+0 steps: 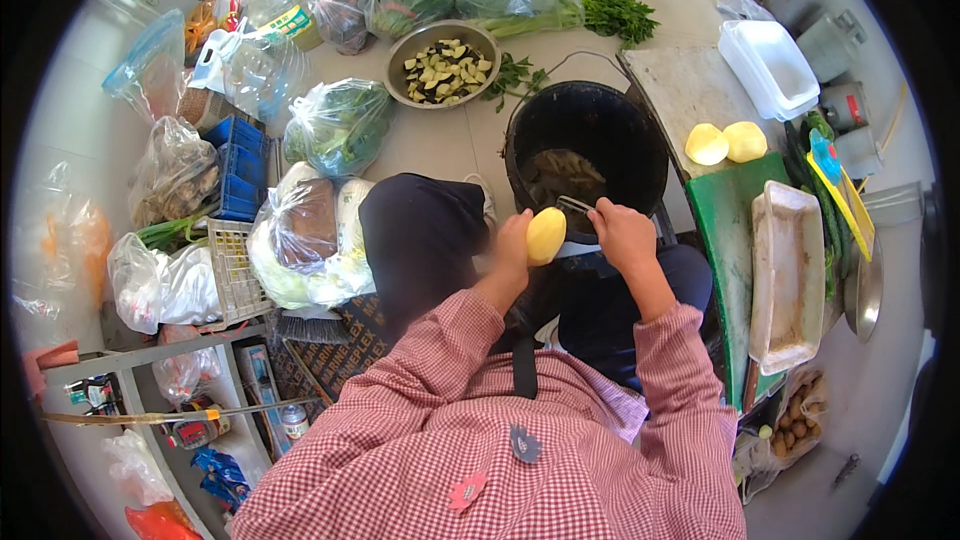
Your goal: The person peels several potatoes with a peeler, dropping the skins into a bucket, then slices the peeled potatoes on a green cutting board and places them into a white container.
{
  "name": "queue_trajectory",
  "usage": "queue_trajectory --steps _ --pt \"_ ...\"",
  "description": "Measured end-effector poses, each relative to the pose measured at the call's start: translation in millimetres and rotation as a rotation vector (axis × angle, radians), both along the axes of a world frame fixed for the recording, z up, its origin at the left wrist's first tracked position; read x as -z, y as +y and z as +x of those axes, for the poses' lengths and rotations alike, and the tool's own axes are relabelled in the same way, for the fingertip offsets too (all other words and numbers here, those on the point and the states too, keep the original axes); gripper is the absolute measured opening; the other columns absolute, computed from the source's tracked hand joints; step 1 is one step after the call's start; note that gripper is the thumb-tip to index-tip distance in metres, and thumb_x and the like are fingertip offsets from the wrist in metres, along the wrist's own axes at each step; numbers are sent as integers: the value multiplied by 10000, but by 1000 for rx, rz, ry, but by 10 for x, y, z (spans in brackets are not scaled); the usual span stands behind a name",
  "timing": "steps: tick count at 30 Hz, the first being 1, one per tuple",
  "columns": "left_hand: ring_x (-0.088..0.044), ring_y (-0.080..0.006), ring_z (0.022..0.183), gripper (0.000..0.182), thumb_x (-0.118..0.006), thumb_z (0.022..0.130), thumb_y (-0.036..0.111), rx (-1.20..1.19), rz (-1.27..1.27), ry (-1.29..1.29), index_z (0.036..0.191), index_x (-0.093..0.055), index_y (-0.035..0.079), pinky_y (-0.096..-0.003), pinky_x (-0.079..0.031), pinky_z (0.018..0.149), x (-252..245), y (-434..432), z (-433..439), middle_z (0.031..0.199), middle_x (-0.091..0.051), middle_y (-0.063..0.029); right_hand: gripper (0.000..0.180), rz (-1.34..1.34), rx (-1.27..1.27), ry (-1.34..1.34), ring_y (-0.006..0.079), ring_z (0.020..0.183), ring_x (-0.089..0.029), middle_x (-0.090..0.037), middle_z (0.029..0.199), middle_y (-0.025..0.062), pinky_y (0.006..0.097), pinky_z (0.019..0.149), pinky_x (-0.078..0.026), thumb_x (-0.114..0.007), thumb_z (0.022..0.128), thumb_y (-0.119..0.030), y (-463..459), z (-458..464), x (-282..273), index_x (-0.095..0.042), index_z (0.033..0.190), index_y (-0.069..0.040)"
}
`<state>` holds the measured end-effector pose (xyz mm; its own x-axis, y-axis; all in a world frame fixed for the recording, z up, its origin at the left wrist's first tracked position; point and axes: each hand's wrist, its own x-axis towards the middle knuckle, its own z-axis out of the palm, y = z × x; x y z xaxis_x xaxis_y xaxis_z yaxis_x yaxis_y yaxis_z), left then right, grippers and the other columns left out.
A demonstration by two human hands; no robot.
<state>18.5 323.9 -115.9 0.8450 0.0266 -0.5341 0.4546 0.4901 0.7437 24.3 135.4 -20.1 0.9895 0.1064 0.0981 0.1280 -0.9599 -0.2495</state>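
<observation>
My left hand point(511, 251) grips a peeled, yellow potato point(546, 236) from its left side. In my right hand point(624, 232) is a metal peeler point(576, 205), its head just right of the potato and apart from it. Both hands are over the near rim of a black bucket point(585, 109) between my knees. Peelings point(564, 165) lie in the bottom of the bucket. Two more peeled potatoes point(726, 143) rest side by side on the board at the right.
Right of the bucket are a green cutting board point(720, 240), a stained white tray point(786, 277), a white plastic container point(771, 67) and cucumbers point(817, 187). A steel bowl point(395, 79) of cut eggplant stands ahead. Bagged vegetables point(341, 124) crowd the left. Unpeeled potatoes point(799, 416) sit bagged at lower right.
</observation>
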Motion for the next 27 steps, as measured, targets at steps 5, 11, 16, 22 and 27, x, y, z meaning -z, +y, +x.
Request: queue_trajectory --steps 5,11,16,22,27 --pt "-522 -116 774 270 -599 1043 291 -33 125 -108 858 -619 97 -300 -418 733 -3 -29 -51 819 -563 -7 268 290 -162 128 394 793 -708 -705 786 156 523 671 -543 -637 998 -365 -39 -31 -53 -628 918 -109" --pt "-544 -118 786 265 -596 1041 288 -7 108 -122 884 -627 77 -295 -431 750 -19 -10 -47 826 -584 -11 279 125 4 94 418 795 -689 -696 801 167 537 664 -528 -622 1010 -368 -7 -32 -86 -609 943 -98" --pt "-572 -120 807 259 -574 1050 280 17 34 -140 914 -630 67 -290 -447 775 -138 0 -57 859 -612 -17 295 110 27 49 428 799 -692 -697 801 167 551 671 -532 -596 1027 -386 -2 -76 -107 -596 956 -100" --pt "-634 -147 888 221 -574 1045 260 134 -53 -289 990 -622 52 -273 -499 830 -464 6 -75 898 -640 -34 323 410 137 90 427 779 -701 -724 865 184 522 661 -553 -610 1024 -394 -176 -66 -148 -613 996 -72" --pt "-660 -182 972 282 -686 977 193 312 203 -705 1174 -588 18 -296 -532 886 -762 -14 -15 1069 -657 -75 320 1262 358 620 126 698 -707 -688 833 33 246 419 -459 -573 1072 -423 -131 -251 -72 -622 1016 -112"
